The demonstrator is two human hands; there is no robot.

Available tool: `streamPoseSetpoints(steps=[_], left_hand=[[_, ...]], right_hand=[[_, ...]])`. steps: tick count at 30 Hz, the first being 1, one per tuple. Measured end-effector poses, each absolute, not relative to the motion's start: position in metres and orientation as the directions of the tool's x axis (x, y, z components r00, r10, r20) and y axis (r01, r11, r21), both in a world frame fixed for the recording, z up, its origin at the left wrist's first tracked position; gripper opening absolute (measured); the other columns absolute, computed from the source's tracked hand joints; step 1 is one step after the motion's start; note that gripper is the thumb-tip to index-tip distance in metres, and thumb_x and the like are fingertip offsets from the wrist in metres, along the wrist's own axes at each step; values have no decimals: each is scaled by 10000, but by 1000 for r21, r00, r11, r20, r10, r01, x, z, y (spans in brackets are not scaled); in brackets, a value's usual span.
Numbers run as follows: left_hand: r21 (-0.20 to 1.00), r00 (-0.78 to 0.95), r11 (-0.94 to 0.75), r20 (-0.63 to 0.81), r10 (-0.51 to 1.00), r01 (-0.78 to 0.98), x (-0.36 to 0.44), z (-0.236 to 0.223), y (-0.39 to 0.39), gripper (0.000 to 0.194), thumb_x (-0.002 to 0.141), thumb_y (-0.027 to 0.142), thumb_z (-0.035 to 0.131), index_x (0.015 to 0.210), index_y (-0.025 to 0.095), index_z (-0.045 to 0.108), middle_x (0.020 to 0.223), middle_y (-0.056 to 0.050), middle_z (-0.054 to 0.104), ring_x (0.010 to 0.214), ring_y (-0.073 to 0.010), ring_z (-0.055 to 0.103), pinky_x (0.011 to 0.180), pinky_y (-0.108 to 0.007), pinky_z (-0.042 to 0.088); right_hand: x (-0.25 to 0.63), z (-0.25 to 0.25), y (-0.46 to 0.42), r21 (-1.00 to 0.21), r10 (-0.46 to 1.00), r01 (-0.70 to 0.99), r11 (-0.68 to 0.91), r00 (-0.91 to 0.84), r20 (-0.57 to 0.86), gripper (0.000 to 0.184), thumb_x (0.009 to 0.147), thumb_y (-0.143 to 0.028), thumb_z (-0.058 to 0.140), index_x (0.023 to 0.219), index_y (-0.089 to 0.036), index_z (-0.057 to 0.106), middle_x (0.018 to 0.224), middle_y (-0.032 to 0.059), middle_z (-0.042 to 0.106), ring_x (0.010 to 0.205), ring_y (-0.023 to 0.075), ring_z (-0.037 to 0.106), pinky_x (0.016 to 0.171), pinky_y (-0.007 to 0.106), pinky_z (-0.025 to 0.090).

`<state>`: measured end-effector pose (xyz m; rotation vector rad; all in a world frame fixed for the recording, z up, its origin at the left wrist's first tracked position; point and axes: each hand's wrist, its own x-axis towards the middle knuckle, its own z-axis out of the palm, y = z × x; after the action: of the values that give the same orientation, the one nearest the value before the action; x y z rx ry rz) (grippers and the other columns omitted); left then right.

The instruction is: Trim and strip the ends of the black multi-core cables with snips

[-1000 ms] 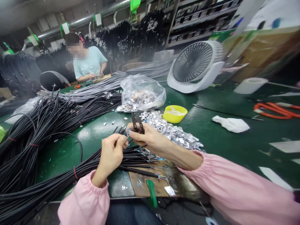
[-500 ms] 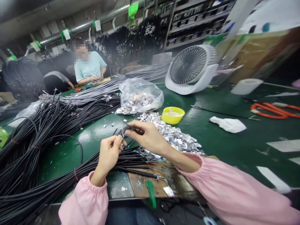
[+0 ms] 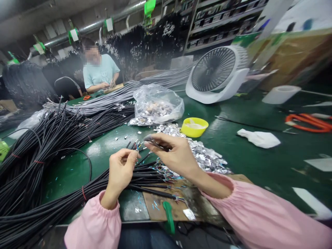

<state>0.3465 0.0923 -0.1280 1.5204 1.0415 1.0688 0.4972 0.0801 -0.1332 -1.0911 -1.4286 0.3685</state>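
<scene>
While pinching splayed wires (image 3: 137,146) in closed left hand (image 3: 120,169) and loosely curling right hand (image 3: 180,155) around partly hidden dark tool (image 3: 165,148), apparently separating strands, need steady fingertip alignment next.

A dim grey ceiling (image 3: 23,17) slopes across the upper left, with a shiny metal pipe (image 3: 119,16) slanting beneath it. Dark bundles (image 3: 124,50) hang along the back, beside packed metal shelves (image 3: 211,29). Pale light glints off the glossy green surface (image 3: 233,155); a large brown carton (image 3: 293,60) stands at the right.
</scene>
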Motion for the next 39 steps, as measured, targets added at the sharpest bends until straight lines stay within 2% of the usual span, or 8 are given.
streamPoseSetpoints(steps=[7,13,18,22,27,30,34,39], left_hand=[[954,135,-267,249,959,138,347,-130,89,180,693,297,636,622,135,607,573,13,559,526,-89,492,509,-196,385],[885,119,-409,392,912,223,351,-136,88,202,706,262,647,557,149,570,548,29,499,517,-79,435,490,-194,335],[948,222,-243,197,955,205,349,-130,92,181,664,306,668,589,146,623,554,6,569,498,-95,487,489,-208,379],[975,340,-138,73,937,173,345,-124,95,187,617,315,683,575,138,639,482,8,547,442,-98,479,453,-211,376],[916,278,-368,315,907,160,343,-128,94,176,620,253,713,529,151,603,520,24,531,488,-81,448,479,-196,348],[782,247,-544,487,838,304,343,-131,92,157,689,222,680,560,166,609,538,24,528,513,-89,448,496,-204,345],[629,229,-633,604,763,452,342,-134,90,182,748,230,638,577,176,605,539,19,517,515,-95,444,498,-213,335],[577,170,-639,660,732,509,342,-136,88,187,764,251,635,594,181,596,547,22,514,522,-98,444,497,-219,333]], right_hand=[[496,-127,71,-632,708,475,612,27,706,102,773,-177,578,702,-154,647,619,23,619,532,123,545,485,236,406],[496,-128,70,-628,729,503,594,-7,684,130,782,-187,541,690,-161,629,598,20,603,516,119,528,482,238,390],[495,-128,69,-674,787,515,529,-2,616,104,719,-196,501,686,-170,596,613,18,594,546,127,522,506,243,384],[495,-125,72,-858,900,288,424,-34,434,119,716,-269,513,671,-169,561,594,4,548,537,116,479,494,231,380],[496,-124,76,-972,965,59,228,-150,217,211,716,-348,520,605,-169,506,503,-29,460,424,77,347,405,214,293],[496,-124,73,-915,931,181,360,-11,364,173,724,-301,549,615,-166,546,521,-16,488,448,90,391,407,217,309],[496,-128,66,-643,704,426,636,19,709,106,761,-207,569,680,-177,632,577,11,565,495,113,485,454,236,381],[498,-131,65,-613,681,474,632,38,731,117,828,-237,562,800,-190,665,645,28,625,533,127,553,499,244,452]])
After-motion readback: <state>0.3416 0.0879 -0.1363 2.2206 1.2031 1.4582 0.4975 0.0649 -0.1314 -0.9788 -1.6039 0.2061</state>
